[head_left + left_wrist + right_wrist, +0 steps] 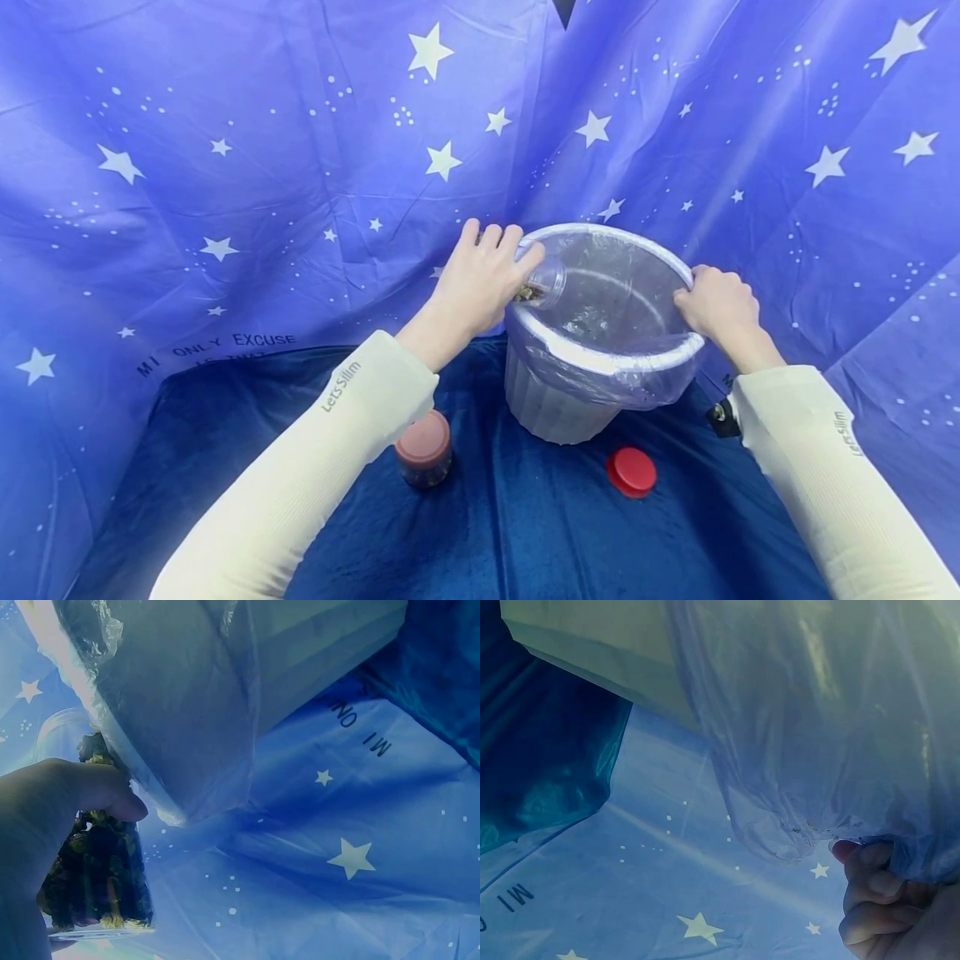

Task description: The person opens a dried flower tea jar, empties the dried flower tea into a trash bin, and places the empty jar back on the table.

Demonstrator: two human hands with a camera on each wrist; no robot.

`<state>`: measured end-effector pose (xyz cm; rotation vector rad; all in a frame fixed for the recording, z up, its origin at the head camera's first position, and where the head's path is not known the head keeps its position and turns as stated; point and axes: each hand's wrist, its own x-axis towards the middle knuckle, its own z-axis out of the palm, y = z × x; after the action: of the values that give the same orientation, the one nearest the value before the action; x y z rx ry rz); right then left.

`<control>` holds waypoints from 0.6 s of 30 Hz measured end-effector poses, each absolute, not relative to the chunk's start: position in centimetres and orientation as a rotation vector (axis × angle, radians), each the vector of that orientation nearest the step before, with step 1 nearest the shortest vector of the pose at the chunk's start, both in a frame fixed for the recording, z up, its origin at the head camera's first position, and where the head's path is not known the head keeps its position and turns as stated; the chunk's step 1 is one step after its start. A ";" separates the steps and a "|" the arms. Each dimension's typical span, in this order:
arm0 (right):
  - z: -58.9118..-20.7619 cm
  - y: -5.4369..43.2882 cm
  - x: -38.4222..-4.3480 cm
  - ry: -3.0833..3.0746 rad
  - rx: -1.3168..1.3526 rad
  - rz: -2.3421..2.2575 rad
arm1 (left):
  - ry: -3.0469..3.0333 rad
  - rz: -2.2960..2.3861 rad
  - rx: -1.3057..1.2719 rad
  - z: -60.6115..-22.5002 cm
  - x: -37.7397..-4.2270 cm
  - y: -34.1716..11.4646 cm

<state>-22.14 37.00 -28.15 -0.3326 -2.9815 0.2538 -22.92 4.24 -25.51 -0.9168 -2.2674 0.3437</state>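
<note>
A clear jar (553,285) of dark dried bits lies tipped over the left rim of a white bin (558,408), its mouth toward the inside. My left hand (480,279) grips this jar from above. In the left wrist view the dried bits (105,877) fill much of the jar, and the thumb wraps its side. A clear plastic bag (652,385) lines the bin and folds over its rim. On the opposite side, my right hand (723,312) holds the rim and bag, with curled fingers (877,919) under the bag's edge in the right wrist view.
A jar with a pink lid (424,442) stands on the dark blue cloth (517,533), near the left forearm. In front of the bin lies a red lid (633,472). Blue star-patterned fabric (300,167) hangs behind and at both sides.
</note>
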 end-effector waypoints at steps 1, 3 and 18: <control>-28.2 37.0 -22.2 -2.981 -0.332 0.249 | -2.259 0.344 -0.919 -25.5 -22.9 4.2; -28.2 37.0 -22.2 -2.980 -0.329 0.241 | -2.239 0.344 -0.927 -25.5 -23.0 4.3; -28.1 36.9 -22.1 -2.987 -0.341 0.255 | -2.134 0.336 -0.936 -25.9 -23.4 4.4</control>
<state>-22.07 36.91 -28.06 -0.3414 -2.9874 0.2546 -23.37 4.45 -25.87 -0.9362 -2.1341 0.3363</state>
